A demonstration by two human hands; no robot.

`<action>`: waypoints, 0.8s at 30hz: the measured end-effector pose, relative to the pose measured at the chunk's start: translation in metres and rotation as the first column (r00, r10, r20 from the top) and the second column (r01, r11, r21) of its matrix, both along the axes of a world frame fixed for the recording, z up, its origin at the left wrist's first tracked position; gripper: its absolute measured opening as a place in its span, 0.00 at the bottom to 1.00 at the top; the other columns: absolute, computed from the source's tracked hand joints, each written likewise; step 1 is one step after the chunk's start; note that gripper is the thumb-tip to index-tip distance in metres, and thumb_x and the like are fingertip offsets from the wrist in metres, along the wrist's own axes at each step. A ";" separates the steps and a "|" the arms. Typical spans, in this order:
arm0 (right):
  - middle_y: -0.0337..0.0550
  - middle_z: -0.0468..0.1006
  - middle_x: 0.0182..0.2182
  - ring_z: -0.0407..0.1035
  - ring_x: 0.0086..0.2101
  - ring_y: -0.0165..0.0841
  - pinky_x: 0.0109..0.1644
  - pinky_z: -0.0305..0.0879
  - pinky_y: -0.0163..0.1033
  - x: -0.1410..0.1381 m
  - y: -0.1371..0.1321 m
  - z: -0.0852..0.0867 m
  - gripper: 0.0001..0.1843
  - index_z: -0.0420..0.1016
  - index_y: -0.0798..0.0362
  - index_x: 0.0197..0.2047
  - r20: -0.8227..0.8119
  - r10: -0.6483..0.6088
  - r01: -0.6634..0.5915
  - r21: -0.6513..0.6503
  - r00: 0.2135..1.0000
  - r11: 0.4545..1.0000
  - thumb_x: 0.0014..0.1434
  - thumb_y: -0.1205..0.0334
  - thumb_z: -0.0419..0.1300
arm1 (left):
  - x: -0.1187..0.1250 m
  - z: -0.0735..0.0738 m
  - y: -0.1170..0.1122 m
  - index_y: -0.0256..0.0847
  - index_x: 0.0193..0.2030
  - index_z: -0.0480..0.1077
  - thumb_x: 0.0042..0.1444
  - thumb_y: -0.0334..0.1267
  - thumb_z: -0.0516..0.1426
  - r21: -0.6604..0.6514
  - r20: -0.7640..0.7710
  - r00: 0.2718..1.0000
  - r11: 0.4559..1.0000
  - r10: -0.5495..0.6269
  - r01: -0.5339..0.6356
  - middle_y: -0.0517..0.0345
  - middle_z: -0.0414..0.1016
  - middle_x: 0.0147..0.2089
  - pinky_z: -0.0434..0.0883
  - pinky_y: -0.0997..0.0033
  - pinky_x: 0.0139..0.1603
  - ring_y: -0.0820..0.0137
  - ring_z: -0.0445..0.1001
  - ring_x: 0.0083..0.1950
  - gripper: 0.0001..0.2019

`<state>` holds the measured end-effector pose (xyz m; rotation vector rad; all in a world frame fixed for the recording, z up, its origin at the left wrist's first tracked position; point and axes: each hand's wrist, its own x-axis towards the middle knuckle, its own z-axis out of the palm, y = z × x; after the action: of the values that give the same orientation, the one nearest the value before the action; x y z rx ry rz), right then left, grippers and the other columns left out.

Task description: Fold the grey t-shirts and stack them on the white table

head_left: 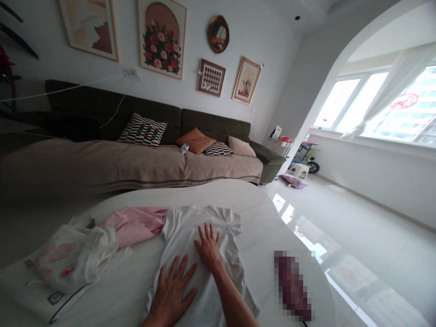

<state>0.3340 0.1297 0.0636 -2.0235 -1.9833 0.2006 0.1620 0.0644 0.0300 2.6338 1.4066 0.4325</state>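
Observation:
A light grey short-sleeved T-shirt (200,222) lies spread on the white table (259,218), its neck end away from me and some wrinkles across it. My left hand (173,288) rests flat on the lower left part of the shirt, fingers spread. Further up, near the middle of the chest, my right hand (207,247) also lies flat with its fingers apart. Neither hand grips anything. Left of the shirt lie a crumpled pink garment (136,225) and a heap of white clothing (78,254) with pink print. The shirt's bottom edge is partly hidden by my arms.
A blurred dark red object (293,286) lies on the table's right side. Beyond the table stands a green sofa (214,117) with a beige cover and several cushions. A white stool (299,170) is on the floor at the right, near the window wall.

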 end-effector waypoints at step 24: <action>0.44 0.48 0.65 0.37 0.64 0.41 0.63 0.38 0.55 0.045 -0.105 -0.012 0.31 0.49 0.44 0.65 0.157 -0.259 0.278 -0.108 0.953 0.955 0.62 0.43 0.39 | -0.055 0.023 -0.058 0.55 0.61 0.59 0.54 0.39 0.49 -0.098 -0.148 0.980 0.984 0.131 -0.147 0.54 0.53 0.67 0.55 0.36 0.56 0.51 0.50 0.67 0.25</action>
<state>0.3791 0.0250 0.0512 -2.4265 -1.7855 0.1310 0.1074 0.0068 0.0528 2.5326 1.6147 0.1794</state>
